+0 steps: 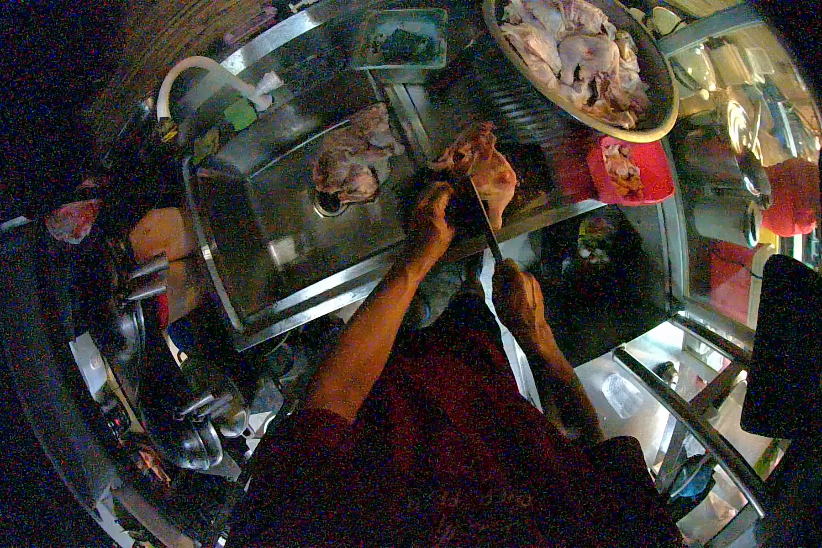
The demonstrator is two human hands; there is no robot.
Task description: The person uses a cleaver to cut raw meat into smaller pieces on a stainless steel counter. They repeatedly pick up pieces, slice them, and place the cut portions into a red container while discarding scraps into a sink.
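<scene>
My right hand (518, 298) is closed on the dark handle of a knife (484, 209), whose blade points away from me and lies against a piece of raw meat (491, 171), which looks like poultry. At the near left side of that meat is my left hand (431, 209), fingers curled; dark shadow hides whether it grips the meat. Another raw carcass piece (357, 157) rests in the metal sink (301, 233) to the left, beside the drain.
A large round basin (666, 113) full of raw meat stands at the upper right. Nearer is a red plastic container (657, 171) with scraps. A clear tub (435, 51) stands behind the sink, a white curved faucet (195, 65) at its back left. Metal pots lie at the lower left.
</scene>
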